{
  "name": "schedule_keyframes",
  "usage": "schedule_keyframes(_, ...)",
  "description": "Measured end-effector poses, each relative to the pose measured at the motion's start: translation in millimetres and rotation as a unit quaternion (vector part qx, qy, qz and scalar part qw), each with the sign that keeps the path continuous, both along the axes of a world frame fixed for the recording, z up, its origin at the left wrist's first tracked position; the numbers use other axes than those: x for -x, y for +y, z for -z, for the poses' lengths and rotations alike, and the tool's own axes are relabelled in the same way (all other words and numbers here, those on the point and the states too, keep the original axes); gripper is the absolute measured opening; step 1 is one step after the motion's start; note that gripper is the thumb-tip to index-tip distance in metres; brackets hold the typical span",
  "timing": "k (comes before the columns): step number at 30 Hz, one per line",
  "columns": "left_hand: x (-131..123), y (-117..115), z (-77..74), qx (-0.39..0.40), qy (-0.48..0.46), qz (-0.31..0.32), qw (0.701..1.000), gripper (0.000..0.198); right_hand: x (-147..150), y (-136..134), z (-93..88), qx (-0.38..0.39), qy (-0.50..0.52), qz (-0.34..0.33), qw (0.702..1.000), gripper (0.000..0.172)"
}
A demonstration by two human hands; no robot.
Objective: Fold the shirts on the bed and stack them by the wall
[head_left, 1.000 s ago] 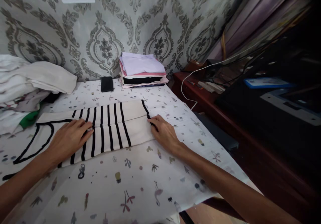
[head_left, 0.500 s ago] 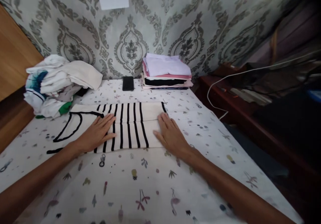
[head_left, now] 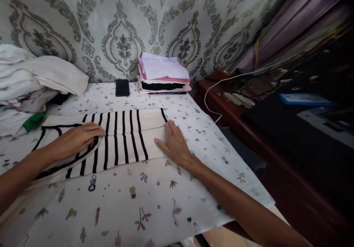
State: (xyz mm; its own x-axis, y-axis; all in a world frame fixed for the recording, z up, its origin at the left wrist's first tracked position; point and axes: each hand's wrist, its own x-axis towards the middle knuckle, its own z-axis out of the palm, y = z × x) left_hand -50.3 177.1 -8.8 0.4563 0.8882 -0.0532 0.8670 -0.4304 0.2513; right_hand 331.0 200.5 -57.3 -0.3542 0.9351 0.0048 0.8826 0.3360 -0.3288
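A white knit top with black stripes [head_left: 127, 141] lies folded lengthwise on the patterned sheet, its black-trimmed neckline to the left. My left hand [head_left: 73, 140] is at the neckline, fingers drawn together and bent down on the black trim; the thumb is mostly hidden beneath. My right hand [head_left: 175, 145] lies flat at the right, hem end of the top, with its thumb spread out on the white fabric.
A loose heap of white clothes [head_left: 41, 73] is at the left. By the wall are a black phone-like object [head_left: 122, 88] and a folded clothes stack [head_left: 164, 71]. A white cable [head_left: 206, 101] hangs over dark red furniture [head_left: 229, 108] beyond the sheet's right edge.
The view has swung to the right. My left hand has gone from lying flat to curled at the neckline, whose near edge has shifted. My right hand stays at the hem end.
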Motion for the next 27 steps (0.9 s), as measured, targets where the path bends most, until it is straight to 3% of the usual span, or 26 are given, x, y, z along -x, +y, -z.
schedule_keyframes(9, 3.9, 7.5, 5.0, -0.063, -0.011, 0.032, 0.997, 0.039, -4.7, -0.6, -2.0, 0.012, 0.058, 0.021, 0.998, 0.09)
schedule_keyframes(16, 12.9, 9.6, 8.2, -0.067, -0.035, 0.021, 0.997, 0.035, -15.6, 13.9, -1.4, -0.052, 0.206, 0.064, 0.975, 0.034)
schedule_keyframes(21, 10.2, 9.3, 11.8, -0.072, -0.048, 0.02, 0.996, 0.033, -13.6, 31.4, -1.0, -0.085, 0.223, 0.075, 0.968, 0.01)
schedule_keyframes(24, 1.4, 3.4, 5.4, -0.058, -0.049, 0.012, 0.997, 0.035, -15.8, 37.3, -2.2, -0.088, 0.212, 0.075, 0.97, 0.01)
schedule_keyframes(27, -0.7, -0.5, -8.8, -0.022, -0.06, -0.025, 0.998, 0.04, -18.4, 39.4, -2.7, -0.104, 0.18, 0.064, 0.976, 0.02)
